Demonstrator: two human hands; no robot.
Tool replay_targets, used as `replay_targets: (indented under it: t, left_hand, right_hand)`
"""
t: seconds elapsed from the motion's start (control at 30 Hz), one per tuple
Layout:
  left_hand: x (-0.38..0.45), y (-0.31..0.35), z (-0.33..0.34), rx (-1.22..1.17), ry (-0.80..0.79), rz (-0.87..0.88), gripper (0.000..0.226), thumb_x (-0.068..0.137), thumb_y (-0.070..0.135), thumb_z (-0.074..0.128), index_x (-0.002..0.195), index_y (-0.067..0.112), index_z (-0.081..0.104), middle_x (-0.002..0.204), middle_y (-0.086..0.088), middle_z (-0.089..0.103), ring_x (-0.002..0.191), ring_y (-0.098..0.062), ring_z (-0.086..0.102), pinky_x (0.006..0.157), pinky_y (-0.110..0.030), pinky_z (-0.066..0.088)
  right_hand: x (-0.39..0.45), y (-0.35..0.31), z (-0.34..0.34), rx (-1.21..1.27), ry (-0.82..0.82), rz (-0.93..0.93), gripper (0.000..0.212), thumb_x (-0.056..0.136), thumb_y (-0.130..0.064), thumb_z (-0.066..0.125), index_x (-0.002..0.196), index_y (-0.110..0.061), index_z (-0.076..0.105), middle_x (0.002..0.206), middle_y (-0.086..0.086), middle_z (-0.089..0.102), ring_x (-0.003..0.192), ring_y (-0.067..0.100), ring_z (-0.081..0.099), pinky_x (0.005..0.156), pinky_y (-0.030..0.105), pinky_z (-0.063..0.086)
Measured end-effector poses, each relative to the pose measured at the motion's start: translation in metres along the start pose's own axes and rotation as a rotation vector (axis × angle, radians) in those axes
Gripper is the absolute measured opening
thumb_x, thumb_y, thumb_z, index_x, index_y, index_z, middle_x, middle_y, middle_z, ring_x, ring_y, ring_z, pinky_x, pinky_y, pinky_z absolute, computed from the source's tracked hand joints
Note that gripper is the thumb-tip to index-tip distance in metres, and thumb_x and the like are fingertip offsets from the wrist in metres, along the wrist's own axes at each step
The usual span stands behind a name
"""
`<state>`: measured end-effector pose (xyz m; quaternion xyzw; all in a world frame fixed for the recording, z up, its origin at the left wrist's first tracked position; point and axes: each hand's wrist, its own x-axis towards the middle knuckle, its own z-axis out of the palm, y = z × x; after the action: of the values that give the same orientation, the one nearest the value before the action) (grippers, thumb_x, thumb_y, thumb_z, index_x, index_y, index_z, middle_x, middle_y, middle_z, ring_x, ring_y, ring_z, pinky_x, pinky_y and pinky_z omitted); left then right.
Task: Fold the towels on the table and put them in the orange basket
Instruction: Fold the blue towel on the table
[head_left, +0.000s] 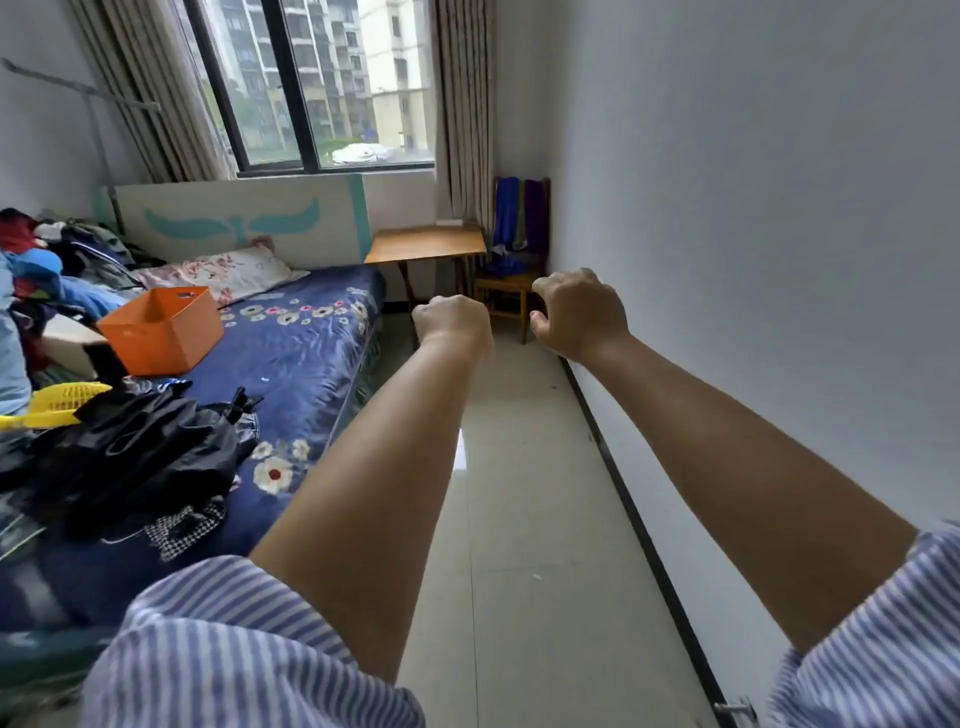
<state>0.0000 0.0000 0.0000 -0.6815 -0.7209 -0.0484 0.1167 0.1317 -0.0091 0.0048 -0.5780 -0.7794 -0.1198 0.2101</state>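
White wall (753, 182) runs along the right of a narrow room, pale floor tiles (519, 493) between it and the bed (311, 353), whose blue floral sheet carries no readable writing. Beyond the bed's foot stands a wooden table (426, 243), bare on top; just beside that, a chair (511, 286) holds blue, green and purple towels (519, 218). On the bed sits the orange basket (161, 330). Both arms reach forward, left hand (453, 319) and right hand (579, 312) curled into loose fists, holding nothing.
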Motion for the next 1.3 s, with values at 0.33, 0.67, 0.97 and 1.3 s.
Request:
replay_targets:
  t: [0.33, 0.67, 0.97, 1.3]
  left_hand:
    - [0.181, 0.010, 0.077, 0.017, -0.139, -0.027, 0.030, 0.088, 0.015, 0.052, 0.116, 0.010, 0.061, 0.124, -0.011, 0.057, 0.118, -0.028, 0.051, 0.087, -0.032, 0.046]
    - [0.404, 0.005, 0.111, 0.018, -0.034, -0.029, 0.029, 0.087, 0.013, 0.047, 0.113, 0.007, 0.061, 0.119, -0.015, 0.057, 0.111, -0.031, 0.050, 0.075, -0.034, 0.038]
    - [0.633, -0.010, 0.166, 0.037, -0.046, 0.025, 0.027, 0.089, 0.012, 0.046, 0.112, 0.007, 0.059, 0.116, -0.015, 0.056, 0.107, -0.030, 0.050, 0.070, -0.032, 0.036]
    - [0.877, 0.030, 0.230, 0.061, -0.003, 0.182, 0.026, 0.092, 0.016, 0.044, 0.112, 0.007, 0.059, 0.113, -0.014, 0.057, 0.106, -0.028, 0.050, 0.070, -0.030, 0.036]
  right_hand:
    - [0.164, 0.084, 0.118, 0.024, -0.145, 0.043, 0.034, 0.091, -0.023, 0.044, 0.119, -0.007, 0.054, 0.120, 0.013, 0.057, 0.115, 0.031, 0.046, 0.090, 0.038, 0.041]
    - [0.367, 0.150, 0.216, 0.057, -0.109, 0.052, 0.032, 0.090, -0.018, 0.044, 0.116, -0.005, 0.057, 0.115, 0.016, 0.059, 0.109, 0.032, 0.049, 0.088, 0.037, 0.042]
    - [0.567, 0.185, 0.322, 0.035, -0.075, 0.044, 0.033, 0.090, -0.019, 0.045, 0.118, -0.005, 0.055, 0.117, 0.015, 0.058, 0.110, 0.031, 0.050, 0.088, 0.039, 0.044]
    - [0.760, 0.278, 0.429, -0.010, -0.051, 0.094, 0.029, 0.090, -0.017, 0.043, 0.110, -0.004, 0.059, 0.108, 0.016, 0.061, 0.101, 0.031, 0.054, 0.083, 0.034, 0.043]
